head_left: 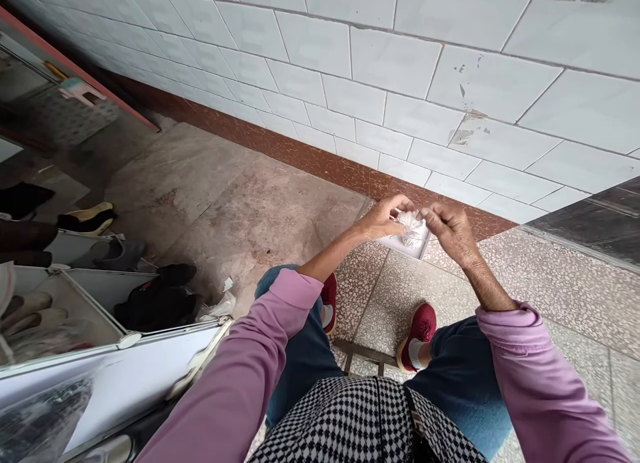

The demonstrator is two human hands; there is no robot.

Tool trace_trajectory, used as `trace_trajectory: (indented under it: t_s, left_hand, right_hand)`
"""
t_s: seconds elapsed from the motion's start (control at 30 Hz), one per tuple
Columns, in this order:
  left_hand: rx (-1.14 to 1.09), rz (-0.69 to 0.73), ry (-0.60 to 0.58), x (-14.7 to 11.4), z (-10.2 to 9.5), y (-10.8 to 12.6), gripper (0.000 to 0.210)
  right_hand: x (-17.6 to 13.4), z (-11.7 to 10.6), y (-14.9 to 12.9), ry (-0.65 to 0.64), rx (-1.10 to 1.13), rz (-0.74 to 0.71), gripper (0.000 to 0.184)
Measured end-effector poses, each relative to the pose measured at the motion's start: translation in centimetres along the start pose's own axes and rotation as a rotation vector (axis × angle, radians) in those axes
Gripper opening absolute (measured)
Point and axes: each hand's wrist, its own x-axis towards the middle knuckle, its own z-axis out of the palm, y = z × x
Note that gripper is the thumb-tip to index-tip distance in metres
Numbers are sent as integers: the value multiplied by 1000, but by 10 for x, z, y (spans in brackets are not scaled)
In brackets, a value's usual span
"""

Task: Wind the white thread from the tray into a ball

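Note:
Between my hands, above the floor near the wall, is a crinkled clear plastic bag; I cannot make out its whitish contents. My left hand curls its fingers and thumb around the bag's left side. With thumb and finger pinched together, my right hand grips the bag's upper right edge. Below the bag is a shallow white box, partly hidden by the bag and my hands.
A tiled wall with a brown skirting runs across the front. Shelves holding shoes stand at my left, with crumpled plastic beside them. My red shoes rest on the speckled floor, near a metal bar.

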Motion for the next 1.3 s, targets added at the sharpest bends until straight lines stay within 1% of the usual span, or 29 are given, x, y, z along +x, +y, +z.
trace_trajectory:
  t_s: [0.07,0.1,0.13,0.17,0.23,0.33,0.47,0.57,0.63,0.77,0.83,0.9,0.97,1.07,1.13,1.17,1.23,1.3]
  left_hand:
    - [-105,-32,-120,-3,4,5,47]
    - [-176,-43,-152,-4,5,7,50]
    - [-246,-49,-151,-5,6,9,52]
    - [-310,-47,-120,-5,7,11,53]
    - [-406,-40,-22,-5,7,12,54]
    - [-465,-45,108,-5,8,12,54]
    - [-434,-38,219,-3,9,6,50]
    - [-394,-8,249,-3,9,5,47]
    - [-401,-15,221,-3,7,7,49]
    - [-463,-75,65,-6,0,12,62]
    - [-393,-75,26,-6,0,11,62]
    - [-314,-67,24,-5,1,6,58]
    - [-306,-79,45,-3,3,1,56]
    - [-390,-131,117,0,3,-2,57]
    - [-442,-163,167,1,1,0,57]
    - [-449,-174,189,1,1,1,55]
    - [-401,-185,230,1,1,3,49]
    - [-251,-173,279,0,3,4,38]
  right_hand:
    - [4,-5,9,89,-7,27,58]
    - [6,-6,12,105,0,34,57]
    - [7,-5,14,106,12,39,54]
    - [7,-4,15,97,22,43,50]
    - [7,2,15,79,17,38,42]
    - [5,10,11,49,-51,25,37]
    - [4,11,11,-52,-13,48,35]
    - [5,10,15,-62,10,47,45]
    - [6,8,17,-44,-5,38,53]
    - [8,4,17,-54,-37,4,54]
    - [8,3,18,-75,-59,-9,54]
    - [6,4,19,-97,-77,4,54]
    - [5,4,22,-91,-77,26,55]
    - [4,1,28,-35,-42,54,55]
    - [4,-1,32,-16,-70,57,52]
    - [4,-1,34,-30,-104,46,51]
    - [2,3,33,-115,-176,7,48]
    - [-2,9,25,-232,-199,-24,45]
